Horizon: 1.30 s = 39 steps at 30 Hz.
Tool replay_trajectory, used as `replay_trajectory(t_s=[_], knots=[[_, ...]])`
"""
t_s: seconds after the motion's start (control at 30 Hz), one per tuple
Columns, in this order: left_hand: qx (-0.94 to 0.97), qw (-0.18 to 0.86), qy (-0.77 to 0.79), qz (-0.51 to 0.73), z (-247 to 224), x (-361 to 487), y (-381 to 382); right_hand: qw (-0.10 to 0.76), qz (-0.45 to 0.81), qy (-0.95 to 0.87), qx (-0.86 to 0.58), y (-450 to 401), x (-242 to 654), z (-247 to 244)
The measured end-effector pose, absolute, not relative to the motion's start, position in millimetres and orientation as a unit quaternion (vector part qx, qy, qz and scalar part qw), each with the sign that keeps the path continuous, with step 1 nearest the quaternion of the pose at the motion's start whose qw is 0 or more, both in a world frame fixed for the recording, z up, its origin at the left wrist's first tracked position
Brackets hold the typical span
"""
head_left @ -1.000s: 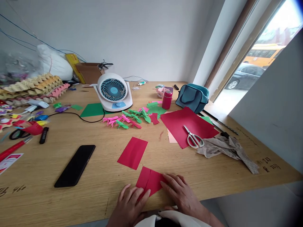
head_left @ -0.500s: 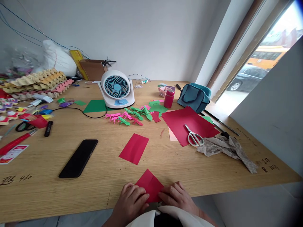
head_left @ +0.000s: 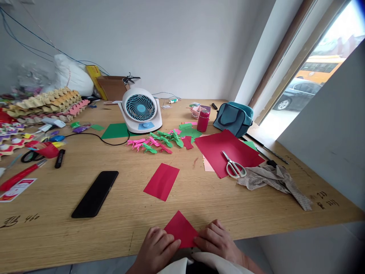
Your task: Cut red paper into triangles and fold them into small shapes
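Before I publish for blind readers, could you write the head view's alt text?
A person's left hand and right hand touch opposite corners of a red paper at the near edge of a table. Beyond it are another red sheet, a black phone, white-handled scissors and a white fan.

Between the left hand (head_left: 158, 243) and right hand (head_left: 216, 239), a red square-cornered paper sheet (head_left: 182, 230) is looking smooth and matt. Beyond them, a pale-brown flat wooden tabletop (head_left: 129, 190) is showing grain; rightward, a crumpled grey-beige cloth (head_left: 273, 178) is looking dull.
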<state>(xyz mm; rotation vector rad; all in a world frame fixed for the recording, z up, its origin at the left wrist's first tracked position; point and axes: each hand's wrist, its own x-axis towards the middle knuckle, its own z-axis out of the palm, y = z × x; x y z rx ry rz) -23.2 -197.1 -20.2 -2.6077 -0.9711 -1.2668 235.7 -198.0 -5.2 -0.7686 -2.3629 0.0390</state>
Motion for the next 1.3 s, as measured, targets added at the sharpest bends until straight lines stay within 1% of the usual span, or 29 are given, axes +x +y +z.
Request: replay_trajectory(t_s=[0.13, 0.27, 0.37, 0.5, 0.67, 0.77, 1.0, 1.2, 1.3], knots=[[-0.86, 0.015, -0.336, -0.383, 19, -18, -182, 0.352, 0.038, -0.883, -0.308, -184, 234, 32], [-0.877, 0.031, -0.352, -0.327, 59, -7, -164, 0.332, 0.06, -0.886, -0.318, -167, 231, 61], [-0.886, 0.049, -0.344, -0.308, 74, 2, -153, 0.322, 0.051, -0.892, -0.312, -156, 227, 72], [-0.895, 0.077, -0.327, -0.294, 75, 10, -141, 0.304, 0.041, -0.896, -0.322, -144, 221, 81], [-0.907, 0.09, -0.32, -0.26, 71, 8, -128, 0.238, 0.021, -0.911, -0.335, -130, 218, 93], [-0.908, 0.097, -0.317, -0.258, 73, 6, -121, 0.221, -0.01, -0.92, -0.324, -121, 216, 99], [-0.885, 0.07, -0.343, -0.308, 86, -4, -102, 0.253, -0.043, -0.92, -0.297, -96, 213, 105], [-0.872, 0.043, -0.366, -0.323, 90, -22, -77, 0.266, -0.002, -0.908, -0.322, -68, 224, 107], [-0.867, 0.031, -0.372, -0.329, 90, -28, -64, 0.3, 0.025, -0.891, -0.338, -55, 229, 106]])
